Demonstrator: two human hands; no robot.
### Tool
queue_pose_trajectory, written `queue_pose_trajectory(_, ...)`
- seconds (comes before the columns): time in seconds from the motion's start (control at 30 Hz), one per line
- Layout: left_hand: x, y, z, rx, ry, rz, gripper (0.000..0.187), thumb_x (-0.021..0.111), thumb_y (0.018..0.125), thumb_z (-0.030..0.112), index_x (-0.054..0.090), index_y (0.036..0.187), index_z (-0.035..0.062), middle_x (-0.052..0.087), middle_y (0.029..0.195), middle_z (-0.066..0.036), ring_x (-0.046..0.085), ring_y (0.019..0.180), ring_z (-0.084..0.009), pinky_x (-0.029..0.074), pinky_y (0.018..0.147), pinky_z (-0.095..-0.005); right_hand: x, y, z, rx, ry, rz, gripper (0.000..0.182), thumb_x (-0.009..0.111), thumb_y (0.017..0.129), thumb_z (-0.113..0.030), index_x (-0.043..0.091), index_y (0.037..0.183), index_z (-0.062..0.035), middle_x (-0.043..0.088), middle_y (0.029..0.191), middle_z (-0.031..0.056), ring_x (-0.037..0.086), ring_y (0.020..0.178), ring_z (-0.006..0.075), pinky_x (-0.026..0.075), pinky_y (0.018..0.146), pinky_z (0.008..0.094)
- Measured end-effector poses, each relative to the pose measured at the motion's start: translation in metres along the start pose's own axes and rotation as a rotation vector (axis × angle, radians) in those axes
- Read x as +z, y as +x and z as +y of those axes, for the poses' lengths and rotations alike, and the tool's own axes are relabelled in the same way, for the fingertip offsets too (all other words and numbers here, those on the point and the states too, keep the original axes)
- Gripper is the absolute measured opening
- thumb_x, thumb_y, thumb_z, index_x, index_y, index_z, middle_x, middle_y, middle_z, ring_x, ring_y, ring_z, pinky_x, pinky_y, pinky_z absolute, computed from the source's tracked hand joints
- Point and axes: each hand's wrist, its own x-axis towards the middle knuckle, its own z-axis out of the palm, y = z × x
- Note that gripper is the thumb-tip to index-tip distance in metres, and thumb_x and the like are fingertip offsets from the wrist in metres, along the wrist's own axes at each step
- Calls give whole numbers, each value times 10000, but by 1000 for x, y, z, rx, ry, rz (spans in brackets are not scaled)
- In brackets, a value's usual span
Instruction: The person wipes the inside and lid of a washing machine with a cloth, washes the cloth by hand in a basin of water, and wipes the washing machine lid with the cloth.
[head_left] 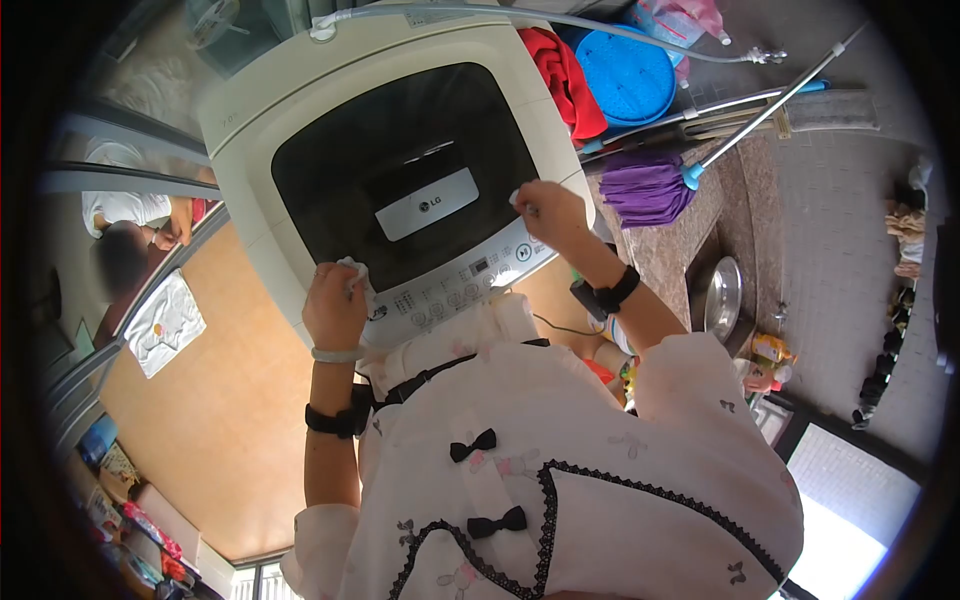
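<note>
A white top-loading washing machine (pixel 250 200) with a dark closed lid (pixel 340 150) stands in front of me. Over the lid's near left corner, my left hand (pixel 336 305) is closed on a crumpled white cloth (pixel 356 270). My right hand (pixel 553 214) is at the lid's right edge, fingers pinched, with a small bit of white (pixel 515 198) showing at the fingertips; what it is cannot be made out. The button panel (pixel 450 290) lies between my hands. Both wrists wear black bands.
Right of the machine are a red cloth (pixel 562 85), a blue basin (pixel 625 75), a purple mop (pixel 648 188) and a metal bowl (pixel 723 298). At the left, another person (pixel 130 210) shows beyond a frame, with a white shirt (pixel 165 322) lying near.
</note>
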Motion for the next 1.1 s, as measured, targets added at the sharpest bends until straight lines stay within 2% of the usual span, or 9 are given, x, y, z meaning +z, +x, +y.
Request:
queue_pose_trajectory(0.17,3,0,-4,3,-2,-19,107,651,707,84,588,791,64,588,890,-82,603,787,-288,491,649,-359,-5,17,8,146,53,13,80,581,685,-75,590,708,-151,587,711,-1,608,741,208,478,583,332)
queue_pose_trajectory(0.3,1,0,-3,-32,-21,-31,111,655,699,88,591,786,66,588,889,-84,604,783,-289,494,646,-359,0,-2,-3,-76,27,-4,85,569,698,-71,604,734,-140,612,717,13,612,710,234,477,570,347)
queue_pose_trajectory(0.43,3,-2,-5,-1,-4,-14,116,661,696,93,592,785,65,588,883,-84,605,781,-286,494,642,-359,-2,15,10,112,37,-12,90,569,695,-78,598,724,-158,592,722,7,611,752,220,480,599,340)
queue_pose_trajectory(0.63,4,0,-5,-21,-13,-6,113,650,705,101,582,794,85,590,877,-60,602,788,-282,488,624,-367,3,-5,0,-42,61,-44,45,587,711,-114,592,746,-142,617,770,24,610,759,252,481,608,360)
queue_pose_trajectory(0.77,5,-2,-6,-4,-2,4,114,666,698,108,587,778,89,587,872,-53,605,775,-280,489,622,-365,-4,27,35,200,16,21,73,620,769,-218,599,807,-159,629,792,53,613,775,276,481,635,378)
queue_pose_trajectory(0.87,4,0,-5,-33,-4,5,116,670,694,109,584,770,89,585,870,-51,606,774,-277,489,620,-363,4,37,53,216,87,-19,133,607,802,-259,607,866,-143,634,804,71,621,751,254,479,644,360)
queue_pose_trajectory(0.93,5,0,-5,-62,-17,-7,115,661,691,97,579,771,94,583,872,-49,602,787,-275,488,623,-362,16,36,60,269,528,-36,202,602,814,-294,611,914,-119,632,800,92,619,728,226,475,663,340)
queue_pose_trajectory(1.03,4,-1,-5,-40,-23,8,118,663,691,102,574,768,94,581,868,-51,602,784,-274,487,621,-361,14,22,46,412,549,-156,259,626,788,-301,608,944,-95,630,787,98,612,728,213,473,681,326)
queue_pose_trajectory(1.1,3,0,-5,-21,-20,8,118,665,690,104,574,765,96,581,868,-54,602,783,-274,487,619,-360,18,13,39,279,522,-10,302,670,733,-324,620,908,-84,640,790,102,624,726,227,484,675,325)
